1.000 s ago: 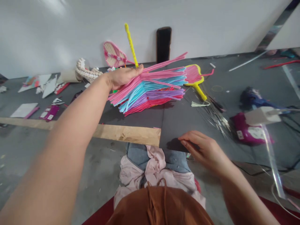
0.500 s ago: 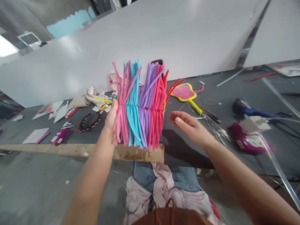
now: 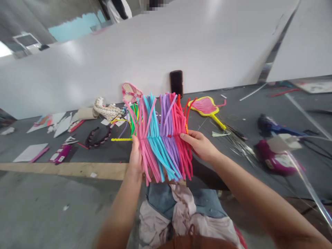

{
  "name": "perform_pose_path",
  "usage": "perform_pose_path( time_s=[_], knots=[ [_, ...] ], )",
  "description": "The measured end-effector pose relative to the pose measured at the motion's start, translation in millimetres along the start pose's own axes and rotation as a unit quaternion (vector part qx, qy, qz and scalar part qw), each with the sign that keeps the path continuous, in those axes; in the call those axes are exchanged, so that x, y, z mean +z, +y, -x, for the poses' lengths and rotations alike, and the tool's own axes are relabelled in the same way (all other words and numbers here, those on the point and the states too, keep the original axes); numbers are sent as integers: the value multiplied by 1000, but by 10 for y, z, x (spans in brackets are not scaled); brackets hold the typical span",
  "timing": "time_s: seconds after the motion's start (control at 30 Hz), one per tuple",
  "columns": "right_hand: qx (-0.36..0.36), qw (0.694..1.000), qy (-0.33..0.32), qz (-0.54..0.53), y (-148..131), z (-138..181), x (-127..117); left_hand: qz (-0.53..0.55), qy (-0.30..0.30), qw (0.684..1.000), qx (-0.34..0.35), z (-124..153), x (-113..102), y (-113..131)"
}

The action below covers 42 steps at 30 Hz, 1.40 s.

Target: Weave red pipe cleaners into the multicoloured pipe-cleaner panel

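A row of pipe cleaners [image 3: 169, 138] in pink, light blue, purple and red hangs in front of me, bound across its middle. Green and yellow strands show behind its left side, and a yellow stem [image 3: 121, 139] sticks out to the left. My left hand [image 3: 136, 155] is closed around the left end; most of its fingers are hidden behind the strands. At the right end, my right hand [image 3: 198, 143] pinches the red strands with the thumb in front.
Behind stand a phone [image 3: 176, 83] and a pink woven piece [image 3: 131, 92], against a white panel. A yellow-rimmed pink fan shape [image 3: 206, 106] lies right, near wires [image 3: 240, 147] and a blue glue gun [image 3: 275, 124]. Leftward are a dark braided band [image 3: 98, 138] and a purple packet [image 3: 61, 154].
My right hand has moved left and taken hold of the red end, where it was open and apart before. The pipe cleaner row has come lower, showing the phone behind it.
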State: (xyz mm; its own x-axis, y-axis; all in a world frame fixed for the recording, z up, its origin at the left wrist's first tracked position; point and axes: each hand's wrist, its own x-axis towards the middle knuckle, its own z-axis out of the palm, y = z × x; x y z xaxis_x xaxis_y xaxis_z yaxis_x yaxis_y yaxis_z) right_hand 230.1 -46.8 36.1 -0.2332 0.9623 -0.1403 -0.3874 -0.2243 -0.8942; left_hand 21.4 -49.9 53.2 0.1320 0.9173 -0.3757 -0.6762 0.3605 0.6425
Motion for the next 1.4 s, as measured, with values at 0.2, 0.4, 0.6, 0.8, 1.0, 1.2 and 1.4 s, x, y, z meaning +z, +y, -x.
perform_pose_path(
  time_s=[0.2,0.4,0.6,0.8,1.0,1.2,1.4],
  knots=[
    [2,1000,-1,15,-8,-34,74,3,10,1000,19,5,-222,26],
    [20,1000,-14,14,-18,-68,148,14,67,997,20,35,-368,12],
    [-4,994,3,105,-38,-121,236,34,29,998,43,114,-311,-80],
    [-19,990,27,139,-25,-181,292,22,16,998,64,143,-340,-132],
    [-45,978,50,199,-29,-189,325,13,50,995,84,158,-284,-192],
    [-57,973,51,216,-46,-190,337,32,33,995,88,149,-236,-199],
    [-25,988,-34,151,-54,-159,250,61,18,997,34,115,-297,-137]
  ],
)
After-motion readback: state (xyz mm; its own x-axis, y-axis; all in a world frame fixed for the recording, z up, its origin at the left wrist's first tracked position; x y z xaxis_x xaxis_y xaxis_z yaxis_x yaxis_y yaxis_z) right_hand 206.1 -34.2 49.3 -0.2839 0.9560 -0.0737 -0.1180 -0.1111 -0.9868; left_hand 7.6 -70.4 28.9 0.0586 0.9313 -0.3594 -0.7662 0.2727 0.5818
